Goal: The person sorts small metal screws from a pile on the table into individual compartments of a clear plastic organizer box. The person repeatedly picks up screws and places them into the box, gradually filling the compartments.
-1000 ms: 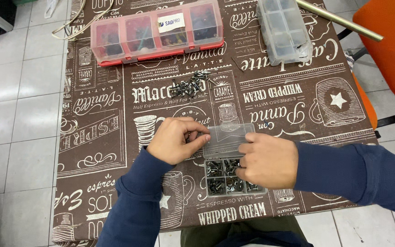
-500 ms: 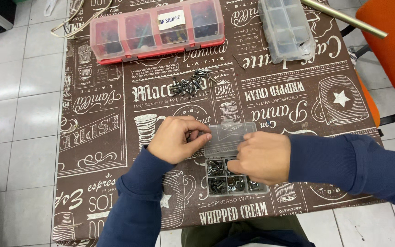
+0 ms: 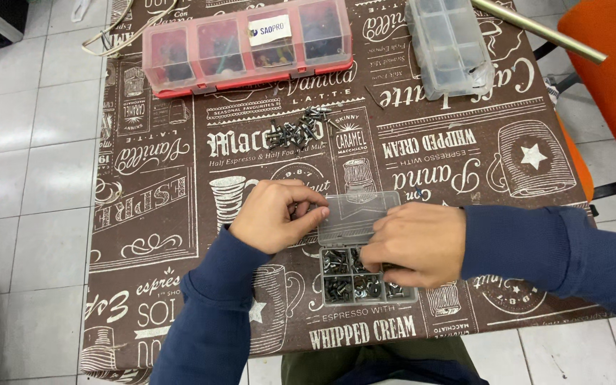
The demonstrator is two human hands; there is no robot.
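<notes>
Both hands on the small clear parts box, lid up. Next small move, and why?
Probably drop what the left hand pinches into an open compartment of the small clear box. Its fingertips are closed at the raised lid's edge, though the item is too small to tell. The right hand rests over the box, steadying it, and the loose screw pile lies farther up the table.

Head view, steeply down, close overhead

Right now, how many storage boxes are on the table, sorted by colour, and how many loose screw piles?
Red storage box with clear lid: 1
Clear box at the far edge: 1
Small clear compartment box under the left hand and right hand: 1
Loose screw pile: 1
Total: 3 boxes and 1 pile, 4 things
</notes>
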